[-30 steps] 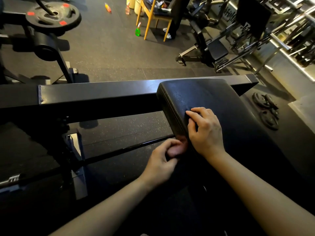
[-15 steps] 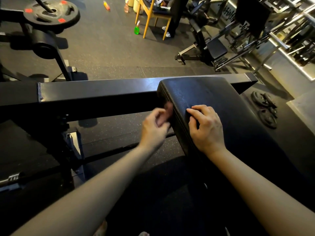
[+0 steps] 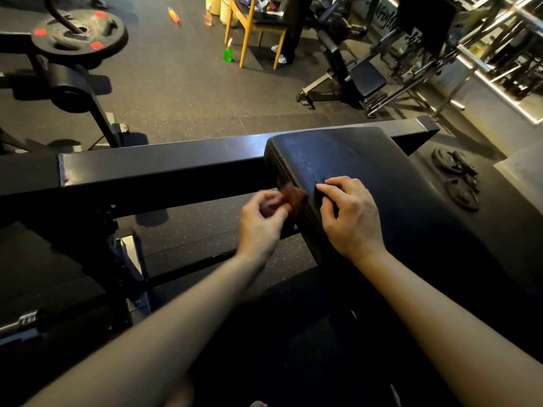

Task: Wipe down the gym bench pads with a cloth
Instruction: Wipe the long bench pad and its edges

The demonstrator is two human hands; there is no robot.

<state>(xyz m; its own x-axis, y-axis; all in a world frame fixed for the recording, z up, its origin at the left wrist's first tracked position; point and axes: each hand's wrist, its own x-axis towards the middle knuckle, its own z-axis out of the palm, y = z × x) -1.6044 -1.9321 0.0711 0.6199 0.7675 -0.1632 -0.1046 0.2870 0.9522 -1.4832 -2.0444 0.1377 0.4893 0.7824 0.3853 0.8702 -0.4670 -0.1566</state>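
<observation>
Left hand pinches cloth on pad side edge, 9 o'clock of right hand resting loose-fingered on top; thin pinch could drop cloth mid-stroke.

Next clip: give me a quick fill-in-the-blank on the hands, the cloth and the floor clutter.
1. The cloth is held in the ____ hand.
2. The right hand rests on the ____ of the pad.
3. The bottle on the floor beside the chair is ____.
Missing words: left; top; green.
</observation>
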